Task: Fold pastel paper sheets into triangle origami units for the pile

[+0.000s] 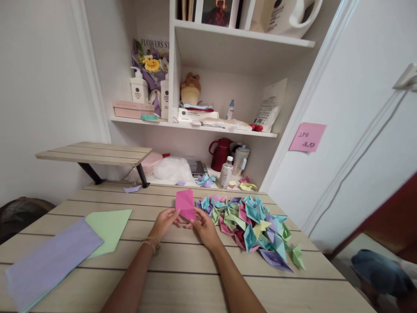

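Observation:
A folded pink paper [185, 203] stands tilted up off the wooden table [182, 269], pinched at its lower edge by both hands. My left hand [165, 221] grips its lower left side with fingers closed on it. My right hand [204, 226] pinches the lower right corner. Just right of my right hand lies a heap of several folded paper boats [254, 230] in blue, green, pink and purple.
Flat purple sheets [48, 261] and a green sheet [109, 228] lie at the left of the table. A small raised wooden shelf [94, 153] stands at the back left. Behind are white shelves with bottles, a red jug [221, 154] and more folded papers. A pink note [307, 137] sticks on the right wall.

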Tool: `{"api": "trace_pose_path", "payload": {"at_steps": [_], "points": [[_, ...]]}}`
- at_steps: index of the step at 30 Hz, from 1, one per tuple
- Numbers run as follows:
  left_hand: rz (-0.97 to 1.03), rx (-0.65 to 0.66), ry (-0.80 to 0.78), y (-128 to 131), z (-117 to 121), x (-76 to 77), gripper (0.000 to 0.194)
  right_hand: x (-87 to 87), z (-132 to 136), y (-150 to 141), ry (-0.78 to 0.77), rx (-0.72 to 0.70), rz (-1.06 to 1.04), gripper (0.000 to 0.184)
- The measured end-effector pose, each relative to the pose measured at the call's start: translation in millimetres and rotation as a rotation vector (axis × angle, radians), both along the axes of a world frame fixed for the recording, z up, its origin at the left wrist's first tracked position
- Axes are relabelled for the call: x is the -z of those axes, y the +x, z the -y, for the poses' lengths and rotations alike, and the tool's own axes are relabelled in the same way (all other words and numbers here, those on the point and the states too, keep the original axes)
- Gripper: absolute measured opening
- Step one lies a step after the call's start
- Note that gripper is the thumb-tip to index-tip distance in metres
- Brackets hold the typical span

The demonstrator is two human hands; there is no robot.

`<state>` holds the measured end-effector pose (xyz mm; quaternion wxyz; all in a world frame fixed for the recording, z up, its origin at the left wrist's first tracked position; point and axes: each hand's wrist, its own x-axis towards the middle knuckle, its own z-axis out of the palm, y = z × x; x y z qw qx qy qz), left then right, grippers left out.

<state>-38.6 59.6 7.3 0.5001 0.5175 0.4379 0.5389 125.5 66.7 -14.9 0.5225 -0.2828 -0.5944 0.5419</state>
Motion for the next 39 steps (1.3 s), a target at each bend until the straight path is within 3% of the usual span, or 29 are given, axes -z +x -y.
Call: {"api": "trace_pose_path", "payload": {"at_steps": [3,6,10,13,16,21,26,29,34,39], "points": [[0.004,0.01,0.001,-1.4,1.3,-1.4,0.031,0.7,0.4,-0.5,0.015,0.0,0.028,0.048],[0.096,-0.039,-0.002,-2.5,1.6,-3.1,0.034,-0.6,0.7,0.2,0.127,0.102,0.093,0.047],[0.16,-0.085,0.067,-2.8,1.3,-4.0,0.038,-2.8,1.0,3.0,0.239,0.302,0.167,0.064],[0.133,-0.069,0.081,-1.8,1.2,-2.5,0.042,-3.0,1.2,3.5,0.244,0.358,0.174,0.076],[0.126,-0.03,0.08,0.0,1.3,-0.6,0.044,-1.8,0.3,2.3,0.198,0.313,0.17,0.074],[0.119,-0.011,0.089,1.6,2.1,-0.5,0.05,-1.4,-0.9,0.3,0.157,0.237,0.172,0.053],[0.091,-0.03,0.076,0.8,2.3,-0.7,0.051,-3.4,5.0,0.1,0.087,0.273,0.178,0.067],[0.078,-0.067,0.082,-0.4,1.5,-0.6,0.051,-1.9,6.3,-0.3,0.05,0.237,0.217,0.065],[0.087,-0.085,0.088,-1.4,0.0,1.6,0.051,1.4,1.3,-2.4,0.105,0.244,0.151,0.053],[0.083,-0.07,0.059,-0.2,-0.5,3.5,0.053,-1.5,2.3,-0.7,0.202,0.27,0.206,0.058]]}}
